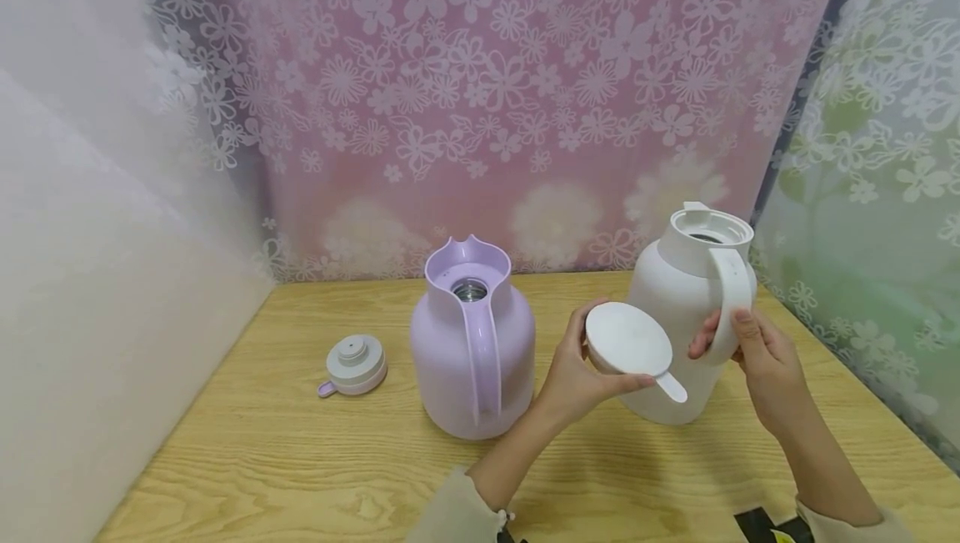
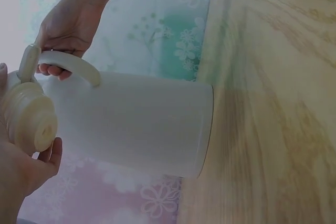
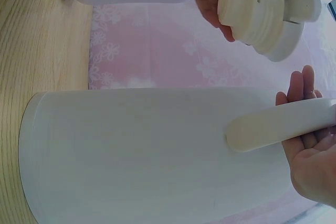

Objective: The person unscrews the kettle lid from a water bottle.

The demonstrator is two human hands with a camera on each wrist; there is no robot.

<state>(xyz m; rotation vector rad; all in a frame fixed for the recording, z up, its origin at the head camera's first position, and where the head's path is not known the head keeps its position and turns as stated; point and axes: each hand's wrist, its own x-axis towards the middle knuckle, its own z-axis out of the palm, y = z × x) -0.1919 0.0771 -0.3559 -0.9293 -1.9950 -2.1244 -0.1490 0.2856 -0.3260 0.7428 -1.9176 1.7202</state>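
Note:
My left hand point(image 1: 577, 380) holds a round white lid point(image 1: 628, 339) with a short tab, its flat top facing up toward me. In the left wrist view the stepped plug on the underside of the lid point(image 2: 32, 114) shows. The lid is apart from the white thermos jug point(image 1: 671, 301), in front and to the left of it. That jug stands upright with its mouth uncovered. My right hand point(image 1: 768, 364) grips the jug's handle point(image 1: 731, 301), fingers passing behind it, as the right wrist view also shows.
A lilac thermos jug point(image 1: 438, 351) with an uncovered mouth stands left of my left hand. Farther left, its grey-and-lilac lid point(image 1: 356, 366) lies plug-up on the wooden table point(image 1: 262, 460). A pink floral curtain point(image 1: 480, 109) hangs behind.

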